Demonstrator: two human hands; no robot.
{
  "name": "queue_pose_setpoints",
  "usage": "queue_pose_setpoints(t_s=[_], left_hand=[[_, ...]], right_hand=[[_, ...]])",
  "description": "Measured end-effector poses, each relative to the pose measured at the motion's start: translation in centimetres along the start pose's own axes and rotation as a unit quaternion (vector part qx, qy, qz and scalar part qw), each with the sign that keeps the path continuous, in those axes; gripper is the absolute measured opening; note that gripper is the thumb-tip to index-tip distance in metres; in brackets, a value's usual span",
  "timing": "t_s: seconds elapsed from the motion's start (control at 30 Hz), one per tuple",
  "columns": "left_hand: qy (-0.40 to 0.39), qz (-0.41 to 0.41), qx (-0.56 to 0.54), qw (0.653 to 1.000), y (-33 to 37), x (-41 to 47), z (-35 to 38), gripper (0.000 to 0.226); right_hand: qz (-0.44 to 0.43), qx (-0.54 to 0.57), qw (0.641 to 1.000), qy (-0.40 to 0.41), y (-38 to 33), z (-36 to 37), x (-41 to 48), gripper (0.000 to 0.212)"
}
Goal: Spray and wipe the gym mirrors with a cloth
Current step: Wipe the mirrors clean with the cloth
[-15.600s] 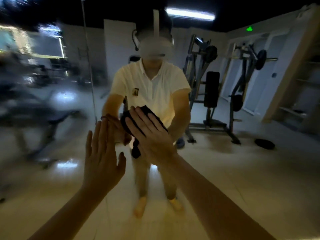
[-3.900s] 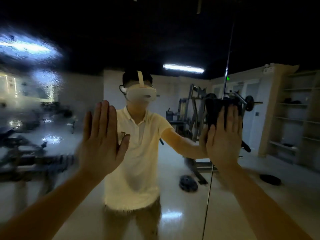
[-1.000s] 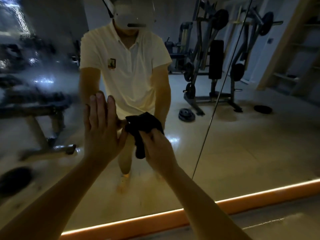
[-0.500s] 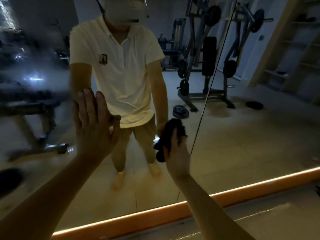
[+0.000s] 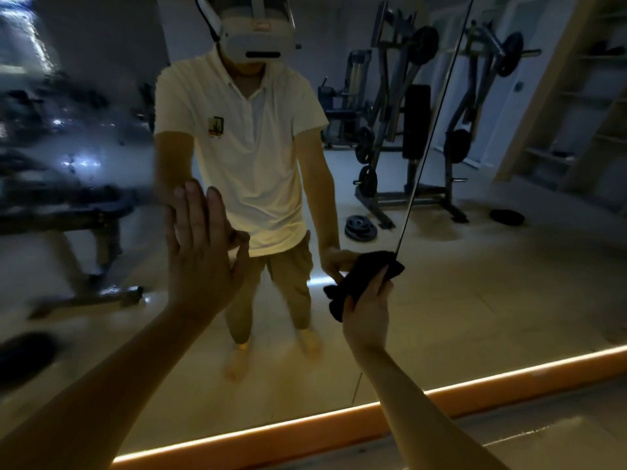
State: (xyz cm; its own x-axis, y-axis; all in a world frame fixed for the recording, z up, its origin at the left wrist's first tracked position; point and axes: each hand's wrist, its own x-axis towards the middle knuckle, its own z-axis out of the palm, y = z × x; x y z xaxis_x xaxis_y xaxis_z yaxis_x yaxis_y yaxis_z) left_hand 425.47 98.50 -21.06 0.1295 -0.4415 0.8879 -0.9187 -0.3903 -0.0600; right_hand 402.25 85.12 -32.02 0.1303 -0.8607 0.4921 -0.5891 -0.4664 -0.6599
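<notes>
The wall mirror (image 5: 492,300) fills the head view and reflects me and the gym. My left hand (image 5: 200,256) rests flat on the glass, fingers up and apart, holding nothing. My right hand (image 5: 368,310) presses a dark cloth (image 5: 359,279) against the lower glass, right beside the thin vertical seam (image 5: 431,137) between two mirror panels. The left part of the mirror (image 5: 68,147) looks wet and smeared. No spray bottle is in view.
An orange lit strip (image 5: 339,422) runs along the mirror's foot, with pale floor (image 5: 543,446) below it. In the reflection stand weight machines (image 5: 407,130), a bench (image 5: 68,215), loose plates (image 5: 360,228) and wooden shelves (image 5: 583,113).
My right hand has dragged the cloth to the right along the lower glass, from under my left hand to the panel seam. My left hand stays flat on the mirror.
</notes>
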Motion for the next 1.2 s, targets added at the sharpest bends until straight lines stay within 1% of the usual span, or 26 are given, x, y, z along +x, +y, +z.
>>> queue_pose_setpoints(t_s=[0.07, 0.17, 0.23, 0.3, 0.33, 0.37, 0.47, 0.57, 0.63, 0.7, 0.8, 0.83, 0.9, 0.97, 1.0, 1.1, 1.13, 1.2], left_hand=[[-0.016, 0.006, -0.021, 1.000, -0.1, 0.0, -0.8, 0.085], [-0.030, 0.033, -0.061, 0.997, -1.0, -0.2, -2.1, 0.079], [-0.035, 0.046, -0.078, 0.995, -1.9, 0.0, -3.0, 0.073], [-0.035, 0.034, -0.091, 0.995, -2.7, 0.6, -3.9, 0.073], [-0.026, 0.027, -0.095, 0.995, -3.1, 1.1, -4.4, 0.073], [-0.012, 0.025, -0.098, 0.995, -3.5, 1.7, -4.8, 0.072], [0.013, 0.043, -0.101, 0.994, -4.5, 4.8, -6.0, 0.071], [0.031, 0.087, -0.069, 0.993, -4.9, 8.7, -6.6, 0.068], [0.039, 0.092, -0.044, 0.994, -4.9, 11.4, -6.9, 0.066], [0.051, 0.087, -0.028, 0.995, -5.2, 13.8, -7.2, 0.068], [0.052, 0.089, -0.006, 0.995, -5.7, 15.6, -7.5, 0.072], [0.042, 0.093, -0.002, 0.995, -5.9, 15.8, -7.5, 0.074], [0.021, 0.106, 0.006, 0.994, -6.5, 15.9, -7.7, 0.080], [0.010, 0.118, 0.014, 0.993, -7.2, 16.0, -8.0, 0.084], [0.006, 0.123, 0.013, 0.992, -7.6, 16.0, -8.2, 0.084], [-0.002, 0.136, 0.003, 0.991, -8.3, 16.4, -9.0, 0.080], [-0.001, 0.138, 0.000, 0.990, -8.3, 16.6, -9.2, 0.077], [0.016, 0.138, -0.018, 0.990, -8.2, 16.9, -9.9, 0.063]], right_hand=[[-0.052, 0.019, 0.998, -0.018, -3.4, 0.5, -0.4, 0.088], [-0.155, 0.004, 0.988, -0.020, -9.1, 1.5, 0.0, 0.089], [-0.258, -0.029, 0.966, -0.009, -13.7, 1.7, 0.8, 0.089], [-0.356, -0.055, 0.932, 0.028, -17.9, 1.3, 2.1, 0.089], [-0.388, -0.060, 0.918, 0.055, -19.6, 0.6, 3.1, 0.088], [-0.399, -0.061, 0.912, 0.076, -20.8, -0.3, 4.4, 0.086], [-0.373, -0.069, 0.916, 0.127, -22.1, -4.9, 9.3, 0.080], [-0.310, -0.093, 0.925, 0.200, -21.8, -10.7, 15.1, 0.078], [-0.266, -0.129, 0.920, 0.256, -22.0, -14.3, 18.8, 0.077], [-0.228, -0.144, 0.918, 0.292, -22.9, -16.9, 21.8, 0.076], [-0.227, -0.125, 0.911, 0.322, -26.0, -18.0, 25.1, 0.066], [-0.230, -0.115, 0.910, 0.326, -27.5, -17.8, 25.7, 0.065], [-0.238, -0.095, 0.909, 0.329, -31.0, -17.2, 26.2, 0.071], [-0.272, -0.085, 0.904, 0.319, -34.4, -16.4, 25.8, 0.068], [-0.304, -0.084, 0.895, 0.314, -36.0, -15.9, 25.4, 0.065], [-0.419, -0.086, 0.853, 0.300, -39.9, -14.4, 23.6, 0.052], [-0.456, -0.091, 0.837, 0.287, -40.6, -13.8, 22.9, 0.051], [-0.538, -0.131, 0.799, 0.234, -40.9, -12.3, 21.6, 0.059]])
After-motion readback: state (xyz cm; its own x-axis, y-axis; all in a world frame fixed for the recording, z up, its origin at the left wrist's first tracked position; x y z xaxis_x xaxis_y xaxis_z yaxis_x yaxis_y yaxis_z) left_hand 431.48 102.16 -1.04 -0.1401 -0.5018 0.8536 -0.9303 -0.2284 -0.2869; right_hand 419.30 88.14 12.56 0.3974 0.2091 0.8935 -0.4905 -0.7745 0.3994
